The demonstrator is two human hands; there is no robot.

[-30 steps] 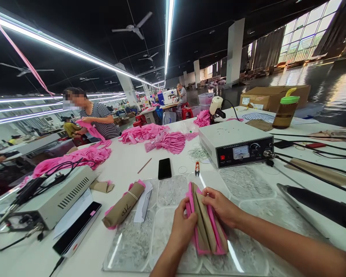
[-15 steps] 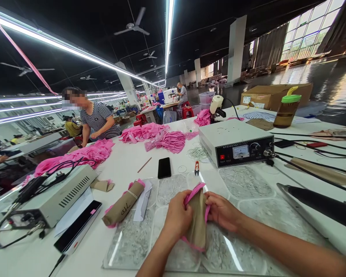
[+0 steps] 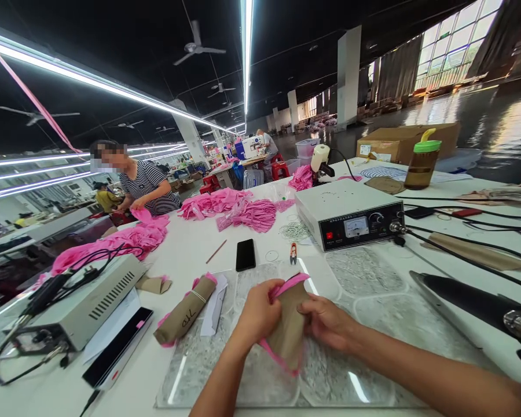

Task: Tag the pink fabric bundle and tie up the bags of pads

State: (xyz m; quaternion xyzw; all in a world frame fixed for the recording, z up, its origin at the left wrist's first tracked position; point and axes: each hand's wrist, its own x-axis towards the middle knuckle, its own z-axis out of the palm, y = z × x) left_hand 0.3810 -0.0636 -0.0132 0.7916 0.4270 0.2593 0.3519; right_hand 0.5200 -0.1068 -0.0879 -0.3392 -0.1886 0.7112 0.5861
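Both hands hold a brown paper-like sheet (image 3: 289,318) with pink fabric showing along its edges, just above a clear-topped mat (image 3: 252,370). My left hand (image 3: 260,310) is closed on its left side, thumb on top. On the right side, my right hand (image 3: 327,321) pinches the edge between thumb and fingers. Left of my hands lies a brown roll (image 3: 186,313) with pink edges, handwritten marks and a band around it. Beside the roll is a white folded strip (image 3: 214,306).
Beyond the mat lie a phone (image 3: 245,255) and orange-handled thread snips (image 3: 293,253). A control box (image 3: 351,217) stands right, another box (image 3: 87,295) left. Pink fabric (image 3: 113,243) is heaped near a person (image 3: 150,185) in stripes. A drink bottle (image 3: 423,165) stands back right.
My hands and the brown sheet have shifted slightly left, and the sheet is now spread wider. The person in stripes has lifted some pink fabric. The whole view has moved a little.
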